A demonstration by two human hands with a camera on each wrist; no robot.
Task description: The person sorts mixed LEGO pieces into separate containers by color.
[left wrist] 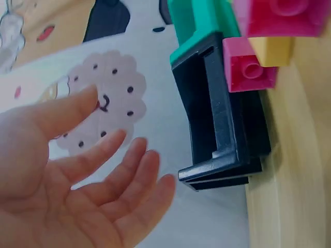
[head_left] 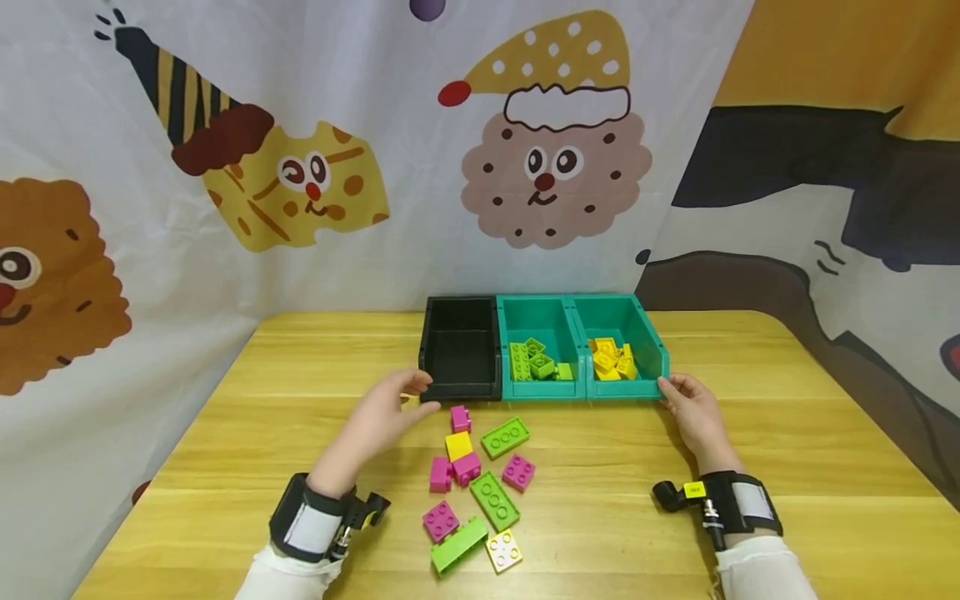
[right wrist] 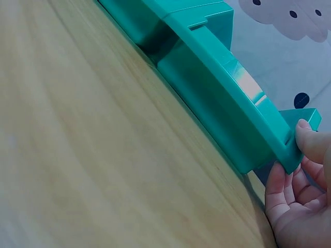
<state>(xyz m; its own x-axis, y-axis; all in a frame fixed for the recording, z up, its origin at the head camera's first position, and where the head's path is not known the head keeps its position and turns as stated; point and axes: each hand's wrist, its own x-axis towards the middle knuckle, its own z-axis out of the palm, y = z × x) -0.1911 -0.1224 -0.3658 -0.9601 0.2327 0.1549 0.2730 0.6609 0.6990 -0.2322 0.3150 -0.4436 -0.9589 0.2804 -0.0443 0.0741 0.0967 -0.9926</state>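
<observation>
My right hand (head_left: 692, 410) pinches the front right corner of the right teal bin (head_left: 628, 389), thumb on the rim and fingers below in the right wrist view. Several yellow bricks (head_left: 613, 360) lie inside that bin. Close to the front left corner of the black bin (head_left: 461, 354), my left hand (head_left: 381, 415) holds nothing, its fingers spread and loosely bent. In the left wrist view, a gap shows between those fingers and the black bin. The middle teal bin (head_left: 543, 389) contains several green bricks (head_left: 523, 362).
Loose bricks lie in front of the bins: several pink ones, such as a pink brick (head_left: 518, 472), green ones like a long green brick (head_left: 506, 437), a yellow brick (head_left: 458, 446) and a pale yellow brick (head_left: 503, 551). A printed curtain (head_left: 420, 250) hangs behind the wooden table (head_left: 592, 500).
</observation>
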